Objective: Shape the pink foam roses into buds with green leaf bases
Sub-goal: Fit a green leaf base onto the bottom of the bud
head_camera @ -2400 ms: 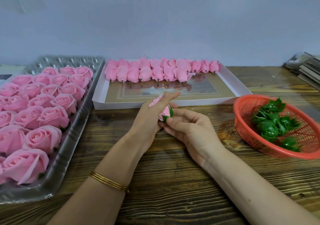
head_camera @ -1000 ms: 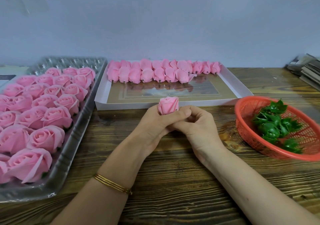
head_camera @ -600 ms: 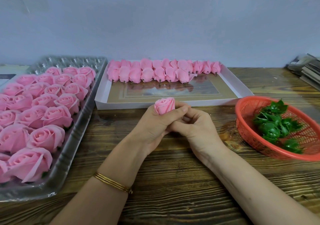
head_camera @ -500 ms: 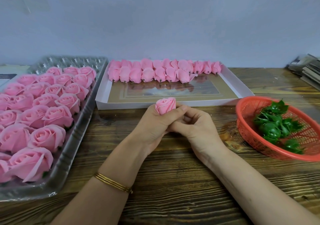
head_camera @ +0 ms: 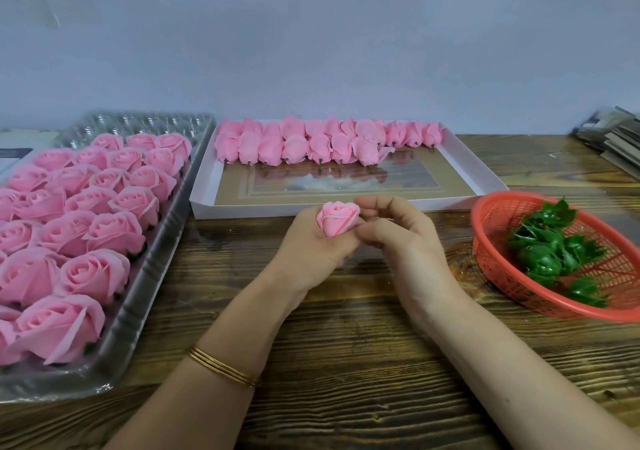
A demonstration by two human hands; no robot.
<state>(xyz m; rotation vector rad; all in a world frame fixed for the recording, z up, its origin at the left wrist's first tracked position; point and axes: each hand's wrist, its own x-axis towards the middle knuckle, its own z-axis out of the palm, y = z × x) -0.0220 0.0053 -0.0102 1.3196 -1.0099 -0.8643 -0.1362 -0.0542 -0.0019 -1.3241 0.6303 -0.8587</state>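
Right fingers raised against bud, left hand gripping

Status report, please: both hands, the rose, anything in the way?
Left hand grips pink bud, upright. Right hand pinches its right edge. No leaf base visible in the grip. Nothing between hands and white tray.

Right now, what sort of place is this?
Probably a craft assembly bench: a plastic tray of open foam roses, a white box of finished buds, a red basket of leaf bases.

Fingers of the right hand have lifted from under the bud to its side.
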